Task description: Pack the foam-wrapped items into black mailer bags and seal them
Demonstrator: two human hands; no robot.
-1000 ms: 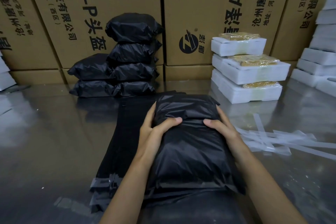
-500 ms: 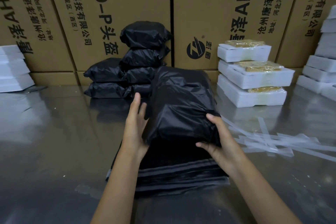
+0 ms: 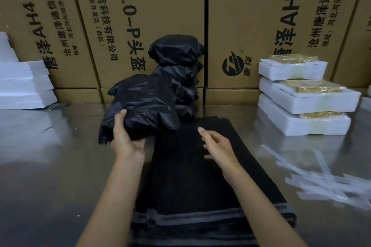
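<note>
Your two arms come up from the bottom edge, and they're bare the whole way: there's no sleeve or cuff anywhere along either forearm. Your left hand (image 3: 126, 142) has no glove, and I can't spot a ring or a band at the wrist. It's the same story with your right hand (image 3: 217, 146), which is gloveless with a plain wrist. Nails look short and unpainted as far as the blur lets me tell. Both forearms are slim and run out of view before the elbows, so whatever you're wearing up top doesn't show.
</note>
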